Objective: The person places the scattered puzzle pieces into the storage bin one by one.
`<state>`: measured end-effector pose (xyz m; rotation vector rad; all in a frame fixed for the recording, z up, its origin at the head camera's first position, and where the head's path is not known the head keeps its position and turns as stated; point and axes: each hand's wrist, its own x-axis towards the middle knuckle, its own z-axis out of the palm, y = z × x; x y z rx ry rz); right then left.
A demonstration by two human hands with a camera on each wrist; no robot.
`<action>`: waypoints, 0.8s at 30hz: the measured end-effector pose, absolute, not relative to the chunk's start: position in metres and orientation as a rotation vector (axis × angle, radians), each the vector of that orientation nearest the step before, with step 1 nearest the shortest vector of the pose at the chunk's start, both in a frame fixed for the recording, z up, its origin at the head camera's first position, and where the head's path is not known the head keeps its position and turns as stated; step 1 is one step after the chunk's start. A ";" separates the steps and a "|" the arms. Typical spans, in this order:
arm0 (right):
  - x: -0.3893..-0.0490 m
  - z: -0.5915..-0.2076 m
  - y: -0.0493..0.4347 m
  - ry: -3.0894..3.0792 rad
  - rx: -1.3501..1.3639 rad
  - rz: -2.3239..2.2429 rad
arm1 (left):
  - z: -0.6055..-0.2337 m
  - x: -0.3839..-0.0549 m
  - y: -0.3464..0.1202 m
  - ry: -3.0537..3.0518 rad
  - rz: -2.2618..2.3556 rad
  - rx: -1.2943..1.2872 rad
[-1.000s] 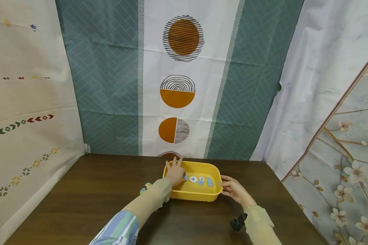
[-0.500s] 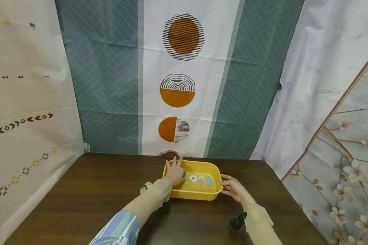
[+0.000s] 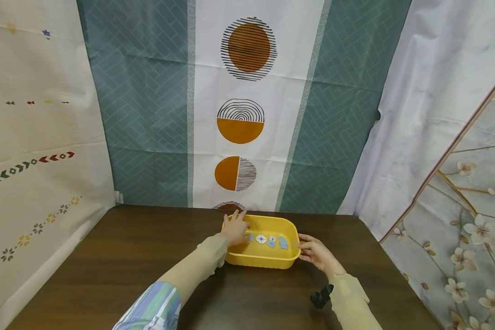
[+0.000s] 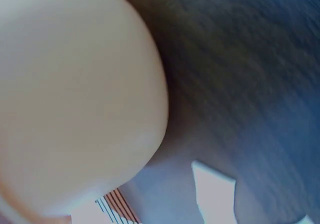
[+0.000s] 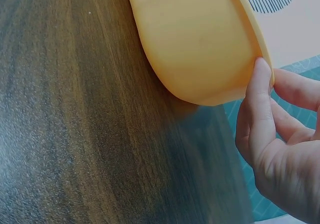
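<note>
A yellow tray (image 3: pixel 260 262) sits on the dark table. On its floor lie small flat pieces: a white diamond-shaped piece with a blue star (image 3: pixel 261 239), a light blue and white piece (image 3: pixel 271 241), a light blue piece (image 3: pixel 283 242) and another (image 3: pixel 251 238) beside the left fingers. My left hand (image 3: pixel 233 229) reaches over the tray's left end with several fingers spread; its palm hides the fingertips in the left wrist view. At the right end, my right hand (image 5: pixel 282 134) holds the tray's wall, the thumb and a finger on either side of the rim.
Brown wooden tabletop (image 3: pixel 148 256) surrounds the tray. A teal and white patterned curtain (image 3: pixel 239 105) hangs close behind the tray. Pale flat pieces (image 4: pixel 215 191) lie under the left wrist. A black wrist device (image 3: pixel 321 295) sits at the right wrist.
My left hand's thumb and forefinger have drawn apart and back from the leftmost piece, which shows on the tray floor. The left forearm now covers most of the table pieces. My right hand stays put.
</note>
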<state>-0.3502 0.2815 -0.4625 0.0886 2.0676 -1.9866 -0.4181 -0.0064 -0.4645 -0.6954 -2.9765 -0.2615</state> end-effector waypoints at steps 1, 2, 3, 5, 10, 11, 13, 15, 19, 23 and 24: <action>-0.350 -0.462 0.281 2.069 0.085 -1.982 | -0.463 -0.418 -0.008 -2.980 -0.278 -0.698; -0.350 -0.462 0.281 2.072 0.083 -1.981 | -0.460 -0.417 -0.010 -2.980 -0.306 -0.700; -0.349 -0.461 0.280 2.076 0.080 -1.977 | -0.457 -0.416 -0.011 -2.979 -0.320 -0.702; -0.349 -0.461 0.280 2.072 0.072 -1.974 | -0.451 -0.413 -0.015 -2.976 -0.354 -0.706; -0.348 -0.459 0.282 2.089 0.067 -1.961 | -0.437 -0.405 -0.026 -2.932 -0.376 -0.707; -0.348 -0.459 0.282 2.094 0.068 -1.957 | -0.434 -0.404 -0.029 -2.924 -0.376 -0.705; -0.348 -0.460 0.283 2.096 0.073 -1.957 | -0.430 -0.400 -0.035 -2.905 -0.383 -0.701; -0.348 -0.460 0.284 2.097 0.074 -1.957 | -0.425 -0.396 -0.042 -2.894 -0.396 -0.691; -0.348 -0.460 0.283 2.102 0.076 -1.954 | -0.422 -0.389 -0.062 -2.890 -0.426 -0.646; -0.347 -0.460 0.281 2.103 0.078 -1.949 | -0.427 -0.384 -0.085 -2.878 -0.456 -0.594; -0.347 -0.460 0.281 2.103 0.075 -1.946 | -0.428 -0.383 -0.090 -2.877 -0.461 -0.582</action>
